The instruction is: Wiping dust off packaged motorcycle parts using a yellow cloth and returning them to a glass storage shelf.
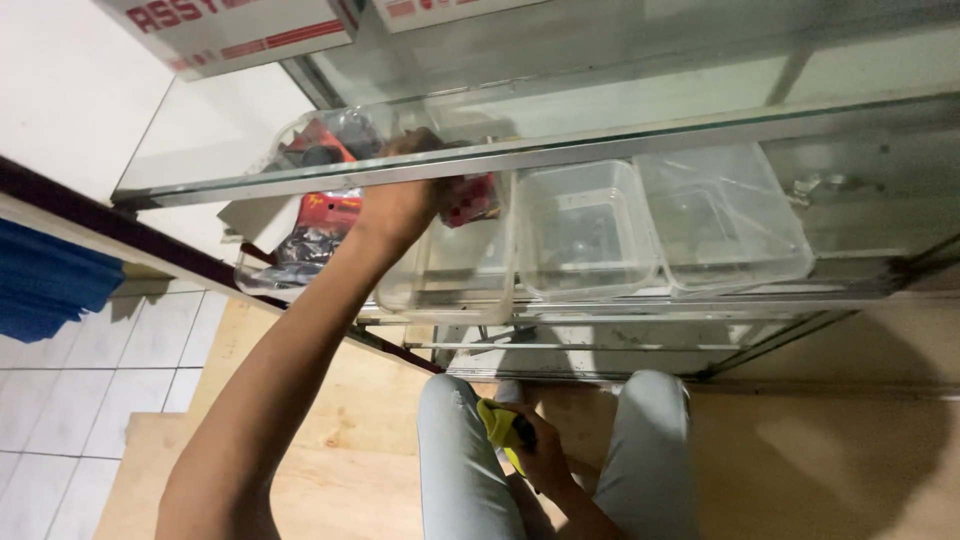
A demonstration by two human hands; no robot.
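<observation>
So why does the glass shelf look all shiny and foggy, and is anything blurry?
In the head view, the glass shelf mirrors pale room light, hazing the clear tubs; the left hand reaching into it looks slightly soft, the right hand with the yellow cloth sits dimmer; straight edges tilt.

Our left arm extends forward and upward, elbow nearly straight, forearm bare along its full visible length. The wrist bends slightly inward. Our left hand (400,205) sits at the end of this reach with the back of the hand toward the camera; the fingers curl forward and are partly hidden, so we cannot tell how firmly they close.

Our right arm stays low and close to the body, with the forearm running between our knees. Our right hand (540,455) rests there, knuckles up, fingers curled closed in a grip. Both legs are bent, knees apart, one on either side of the right hand.
</observation>
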